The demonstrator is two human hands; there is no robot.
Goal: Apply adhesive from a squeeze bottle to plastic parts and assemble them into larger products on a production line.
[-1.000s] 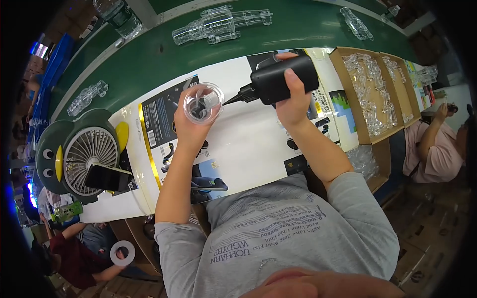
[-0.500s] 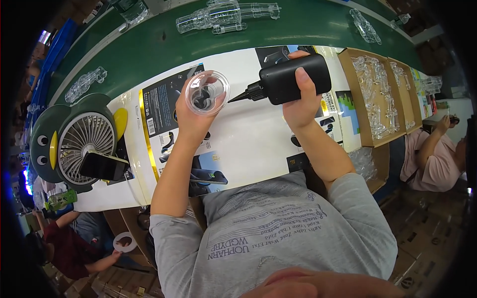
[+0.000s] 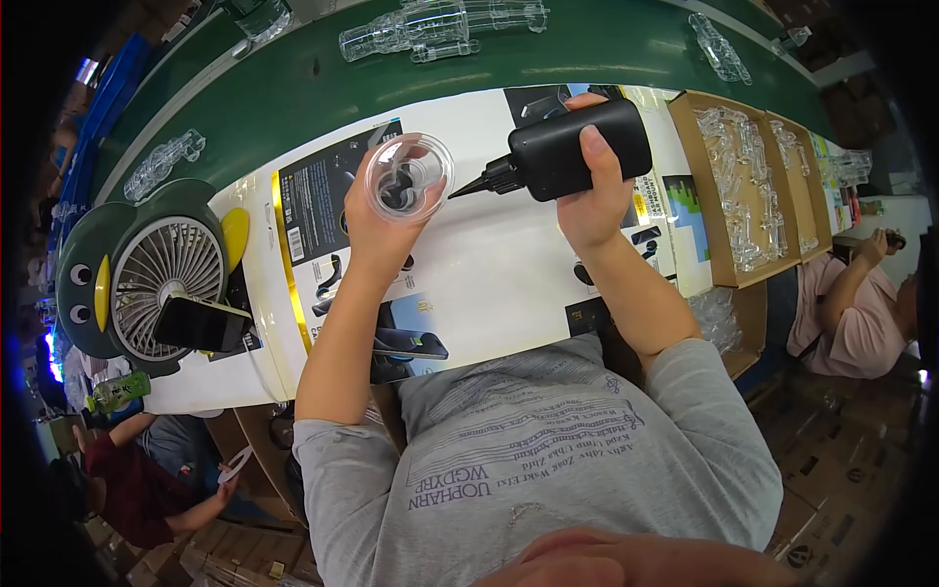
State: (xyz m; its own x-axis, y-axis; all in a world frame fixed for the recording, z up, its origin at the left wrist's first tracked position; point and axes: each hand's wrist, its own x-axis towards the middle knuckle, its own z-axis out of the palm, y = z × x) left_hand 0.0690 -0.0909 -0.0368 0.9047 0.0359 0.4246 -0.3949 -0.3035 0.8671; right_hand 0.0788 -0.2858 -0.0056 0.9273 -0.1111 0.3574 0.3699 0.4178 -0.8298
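My left hand holds up a small clear plastic cup with a dark patch at its bottom, its mouth facing me. My right hand grips a black squeeze bottle lying sideways, its pointed black nozzle aimed left at the cup's rim and nearly touching it. Both hands hover above a white printed sheet spread over the bench in front of me.
A penguin-shaped desk fan stands at the left with a black phone leaning on it. Clear plastic parts lie on the green conveyor belt. Cardboard boxes of clear parts sit at right. Other people sit at lower left and far right.
Both hands have stayed raised together; the cup and bottle shifted slightly with the view, and the nozzle tip remains close to the cup's rim.
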